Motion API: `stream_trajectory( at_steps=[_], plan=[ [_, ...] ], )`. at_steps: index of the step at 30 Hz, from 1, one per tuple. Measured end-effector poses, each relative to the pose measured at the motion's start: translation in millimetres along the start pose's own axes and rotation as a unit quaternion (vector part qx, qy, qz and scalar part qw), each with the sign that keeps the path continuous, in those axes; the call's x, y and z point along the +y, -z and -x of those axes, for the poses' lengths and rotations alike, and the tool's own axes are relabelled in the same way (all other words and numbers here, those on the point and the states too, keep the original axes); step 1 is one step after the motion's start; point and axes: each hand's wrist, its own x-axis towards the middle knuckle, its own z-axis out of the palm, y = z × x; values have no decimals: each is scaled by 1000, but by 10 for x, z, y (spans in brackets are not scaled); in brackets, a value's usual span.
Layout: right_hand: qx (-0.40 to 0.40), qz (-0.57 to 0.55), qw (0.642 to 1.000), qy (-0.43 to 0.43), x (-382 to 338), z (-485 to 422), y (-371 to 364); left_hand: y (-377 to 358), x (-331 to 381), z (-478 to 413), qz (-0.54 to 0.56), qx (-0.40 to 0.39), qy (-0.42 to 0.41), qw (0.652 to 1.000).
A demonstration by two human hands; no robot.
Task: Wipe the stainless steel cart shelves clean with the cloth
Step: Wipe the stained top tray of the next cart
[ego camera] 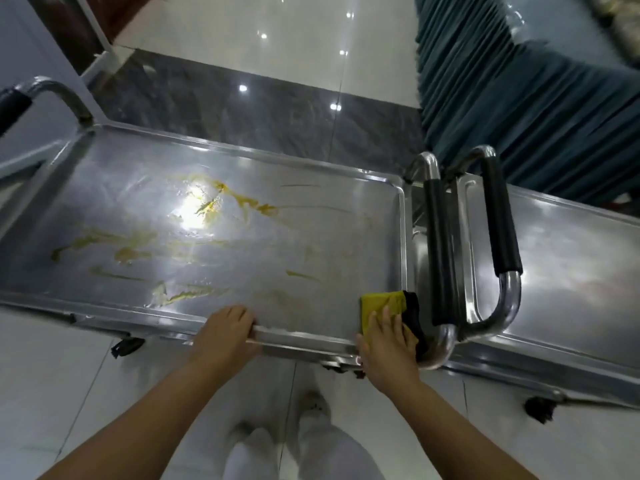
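Right hand (388, 344) fingers flat on the yellow-and-black cloth (389, 304) at lower right, left hand (225, 332) gripping the rim (steadying, likely), yellow smears (221, 199) across the stainless steel cart shelf (311, 230) largely unwiped.

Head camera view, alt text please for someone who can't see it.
Right hand presses a yellow cloth into the near right corner of a steel cart shelf streaked with yellow smears; left hand grips the near rim.

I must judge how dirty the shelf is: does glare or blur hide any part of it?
Head view: a white glare patch washes out some yellow smears mid-shelf; the wide lens bends the shelf rim; the upper right corner is blurred; cloth and right hand are sharp.
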Motion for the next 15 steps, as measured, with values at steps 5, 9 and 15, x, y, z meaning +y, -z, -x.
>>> stream_trajectory(
  at_steps=[5,9,15],
  plan=[
    [45,-108,993,-23,-39,-590,158,-58,-64,80,33,60,-44,997],
    [101,-132,986,-25,-121,-1270,475,-110,-70,68,51,62,-26,996],
    [112,-130,983,-59,-225,-2150,1057,-226,-163,23,9,68,-25,997]
  ],
)
